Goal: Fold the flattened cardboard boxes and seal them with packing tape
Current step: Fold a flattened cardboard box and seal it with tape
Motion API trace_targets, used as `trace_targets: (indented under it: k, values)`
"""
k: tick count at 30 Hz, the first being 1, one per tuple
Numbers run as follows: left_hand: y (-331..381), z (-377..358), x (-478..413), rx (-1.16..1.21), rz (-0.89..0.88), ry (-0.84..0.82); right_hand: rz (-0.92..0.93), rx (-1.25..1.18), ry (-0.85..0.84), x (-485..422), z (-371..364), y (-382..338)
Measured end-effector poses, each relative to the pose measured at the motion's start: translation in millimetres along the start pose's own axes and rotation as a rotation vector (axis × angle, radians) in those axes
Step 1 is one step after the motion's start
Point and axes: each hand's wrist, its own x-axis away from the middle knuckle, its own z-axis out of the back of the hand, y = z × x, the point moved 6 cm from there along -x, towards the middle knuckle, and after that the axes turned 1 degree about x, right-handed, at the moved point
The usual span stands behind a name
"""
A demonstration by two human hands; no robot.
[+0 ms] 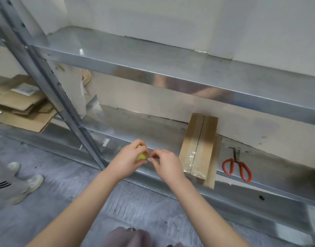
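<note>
Head | left hand [129,162] grip curled round tape roll [141,155] | right hand [168,165] grip pinching its edge

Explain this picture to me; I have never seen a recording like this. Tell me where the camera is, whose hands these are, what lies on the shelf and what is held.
This is one picture, from a wide-angle camera worn on a person's head, looking forward and down. No machine: these are that person's two bare hands. The left hand grips a small yellow-green object, possibly the tape roll. The right hand curls its fingers toward it; whether they pinch anything is unclear. On the lower metal shelf lie a cardboard box taped along its seam and, to its right, orange-handled scissors. Flattened cardboard is piled at far left.
</note>
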Motion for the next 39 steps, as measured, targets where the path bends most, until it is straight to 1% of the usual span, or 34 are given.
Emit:
trace_targets:
  k: [3, 6, 8, 10, 12, 14, 16, 17, 19, 23, 25, 27, 28, 30, 33, 35, 39]
  values:
    - [-15.0, 2.5, 2.1, 0.020, 0.029, -0.034, -0.002, -0.074, 0.042, -11.6, -3.2, -4.6]
    - [-41.5, 11.0, -2.9, 0.128, 0.087, -0.044, -0.020, -0.135, 0.094, -29.9, -8.6, -15.3]
    - [-63.0, 15.1, -3.4, 0.218, 0.138, -0.106, -0.051, -0.169, 0.121, -44.9, -16.7, -22.0]
    - [-88.0, 17.6, 2.7, 0.322, 0.229, -0.198, -0.103, -0.193, 0.117, -61.2, -28.6, -26.7]
    - [-116.5, 25.8, 8.8, 0.354, 0.280, -0.227, -0.126, -0.214, 0.085, -77.4, -43.0, -35.7]
    - [-143.6, 38.5, 6.4, 0.240, 0.242, -0.209, -0.114, -0.185, 0.049, -89.7, -57.5, -50.2]
    - [-162.7, 48.1, -4.7, 0.087, 0.119, -0.200, -0.098, -0.125, 0.055, -98.1, -67.4, -64.4]
    - [-169.9, 50.9, -12.4, 0.026, 0.053, -0.205, -0.095, -0.110, 0.079, -101.0, -70.7, -69.0]
    - [-180.2, 53.6, -28.3, -0.057, -0.025, -0.221, -0.097, -0.111, 0.144, -103.3, -75.3, -74.3]
    - [-188.3, 52.0, -57.3, -0.131, -0.104, -0.202, -0.137, -0.125, 0.237, -100.7, -83.9, -77.2]
    - [-191.4, 45.8, -65.9, -0.147, -0.132, -0.202, -0.133, -0.043, 0.304, -99.2, -83.5, -79.9]
    - [-198.0, 41.7, -74.1, -0.226, -0.154, -0.184, -0.165, 0.005, 0.363, -98.1, -80.5, -75.2]
    - [-201.5, 40.4, -78.8, -0.280, -0.166, -0.171, -0.206, -0.014, 0.366, -98.4, -80.7, -68.7]
    - [-209.2, 36.9, -85.9, -0.373, -0.184, -0.153, -0.357, -0.098, 0.335, -101.7, -84.6, -47.8]
    - [-223.6, 25.4, -90.5, -0.396, -0.184, -0.178, -0.596, -0.148, 0.261, -108.9, -96.0, -16.5]
    - [-231.0, 13.1, -90.4, -0.392, -0.183, -0.232, -0.671, -0.121, 0.212, -114.7, -105.1, -4.9]
    - [-230.5, -3.1, -83.1, -0.371, -0.181, -0.210, -0.744, -0.093, 0.196, -125.0, -117.9, 16.4]
